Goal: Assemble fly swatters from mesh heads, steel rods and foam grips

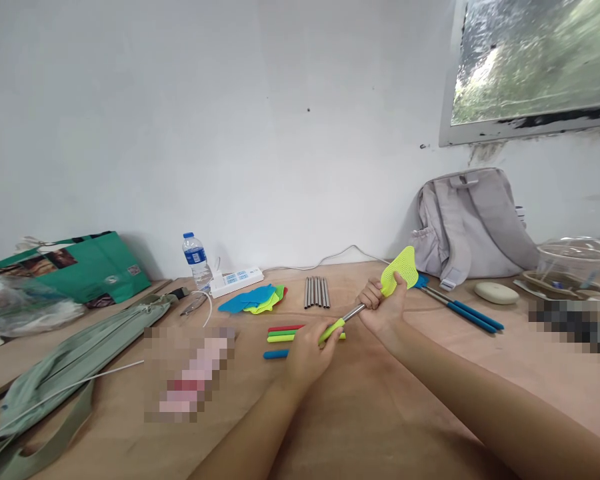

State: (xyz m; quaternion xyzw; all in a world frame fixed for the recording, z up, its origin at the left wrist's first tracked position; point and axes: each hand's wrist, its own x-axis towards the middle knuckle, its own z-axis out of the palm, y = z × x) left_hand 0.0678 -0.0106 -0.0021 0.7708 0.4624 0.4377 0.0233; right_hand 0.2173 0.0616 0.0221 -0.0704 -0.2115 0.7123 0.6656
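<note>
Yellow-green fly swatter (354, 312): held above desk (355, 427). Left hand (310, 350): closed round handle (334, 329). Right hand (385, 307): gripping near paddle (408, 261). Judged light; metal shaft (351, 314) stiff, perforated paddle flexible. Best grip: handle, shaft.

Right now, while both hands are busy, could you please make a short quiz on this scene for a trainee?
1. What colour is the handle held by the left hand?
2. True or false: the right hand is touching the backpack.
3. Which thing stands beside the power strip?
A) the bottle
B) the clear plastic basket
C) the pale oval case

Key
1. Yellow-green.
2. False: it grips where the metal rod meets the perforated head.
3. A.
</note>
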